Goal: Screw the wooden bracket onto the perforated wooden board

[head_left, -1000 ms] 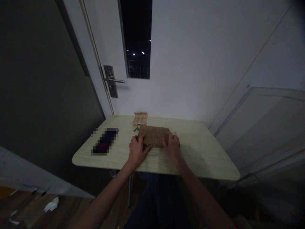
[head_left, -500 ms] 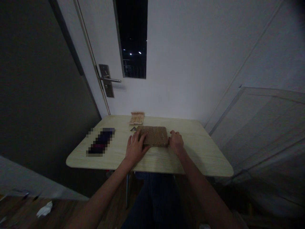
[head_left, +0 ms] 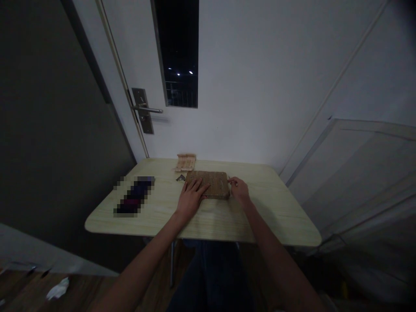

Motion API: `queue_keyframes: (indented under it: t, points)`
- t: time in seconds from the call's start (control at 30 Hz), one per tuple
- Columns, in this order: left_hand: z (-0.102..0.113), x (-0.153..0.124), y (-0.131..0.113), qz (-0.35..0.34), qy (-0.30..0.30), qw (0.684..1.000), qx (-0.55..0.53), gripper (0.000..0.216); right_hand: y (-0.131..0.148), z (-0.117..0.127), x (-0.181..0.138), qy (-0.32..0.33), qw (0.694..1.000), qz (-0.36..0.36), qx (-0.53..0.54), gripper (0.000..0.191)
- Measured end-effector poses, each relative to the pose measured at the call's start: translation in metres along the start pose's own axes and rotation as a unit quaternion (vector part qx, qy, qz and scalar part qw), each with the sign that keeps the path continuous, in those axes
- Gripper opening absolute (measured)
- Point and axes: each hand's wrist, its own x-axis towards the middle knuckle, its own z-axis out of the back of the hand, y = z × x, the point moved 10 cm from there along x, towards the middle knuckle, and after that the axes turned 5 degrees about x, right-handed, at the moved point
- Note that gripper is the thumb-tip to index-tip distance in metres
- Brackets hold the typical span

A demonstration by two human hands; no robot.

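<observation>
A brown rectangular block [head_left: 216,180] with rounded corners and a grainy, wood-like top lies flat on the pale table. My left hand [head_left: 191,195] rests on its left part, palm down, fingers spread over the top. At the block's right edge is my right hand [head_left: 239,189], fingers curled together close to the side. Whatever is between those fingertips, if anything, is too small to make out. Just left of the block lies a small dark angular piece [head_left: 180,178].
Behind the block, a light wooden slatted piece [head_left: 186,163] sits near the table's back edge. A pixelated dark item [head_left: 134,195] occupies the left side of the table [head_left: 279,216]. The white door with its metal handle [head_left: 151,110] stands right behind.
My left hand has slid right and further onto the block's top, fingers flatter. My right hand's fingertips have come in against the block's right edge. The view has shifted slightly.
</observation>
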Motion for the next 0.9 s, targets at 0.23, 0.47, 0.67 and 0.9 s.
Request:
queue_keyframes:
  t: [0.23, 0.47, 0.67, 0.9]
  points:
    - [0.008, -0.002, 0.006, 0.021, 0.002, 0.999, -0.036, 0.044, 0.017, -0.004, 0.013, -0.025, 0.999, 0.009, 0.018, 0.033]
    - [0.013, -0.005, 0.014, 0.026, -0.011, 0.996, -0.085, 0.039, 0.029, -0.024, 0.024, 0.017, 1.000, 0.002, -0.019, 0.037]
    - [0.027, 0.002, 0.026, 0.011, -0.032, 0.990, -0.135, 0.040, 0.039, -0.029, 0.035, 0.026, 0.999, -0.010, -0.039, 0.029]
    - [0.029, 0.047, 0.077, 0.110, -0.057, 0.990, -0.066, 0.036, 0.041, -0.040, 0.033, 0.050, 0.995, -0.021, -0.089, 0.029]
